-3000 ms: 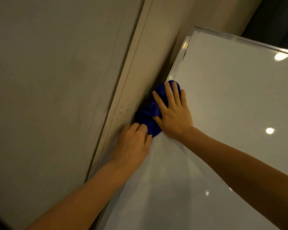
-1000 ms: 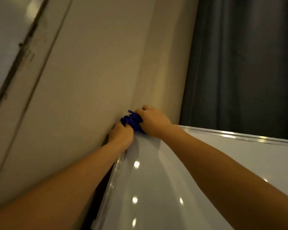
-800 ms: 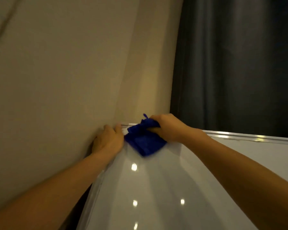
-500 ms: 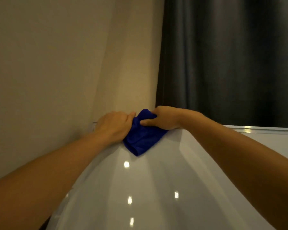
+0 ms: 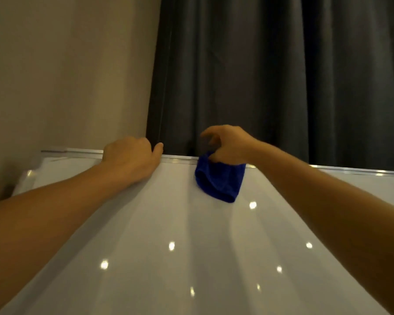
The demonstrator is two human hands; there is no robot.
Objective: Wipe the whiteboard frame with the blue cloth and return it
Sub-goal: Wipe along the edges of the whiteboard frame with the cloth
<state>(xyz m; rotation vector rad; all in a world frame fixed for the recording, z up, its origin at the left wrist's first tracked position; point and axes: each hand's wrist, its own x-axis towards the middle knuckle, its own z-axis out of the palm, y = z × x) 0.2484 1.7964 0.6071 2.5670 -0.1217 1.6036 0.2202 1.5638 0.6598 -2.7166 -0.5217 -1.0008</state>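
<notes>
The whiteboard (image 5: 168, 223) fills the lower half of the view, glossy with small light reflections. Its silver frame (image 5: 350, 171) runs along the top edge. A folded blue cloth (image 5: 218, 180) is draped over that top edge and hangs down the board's face. My right hand (image 5: 230, 144) pinches the cloth's upper part on the frame. To its left, my left hand (image 5: 130, 160) is curled over the top of the frame, gripping the edge with the thumb out, a gap apart from the cloth.
A dark grey curtain (image 5: 282, 76) hangs behind the board at the centre and right. A beige wall (image 5: 66, 76) stands at the left. The board's upper left corner (image 5: 46, 155) is close to that wall.
The cloth has slid right along the top frame with my right hand, away from the corner. My left hand has let go of the cloth and now holds the top edge.
</notes>
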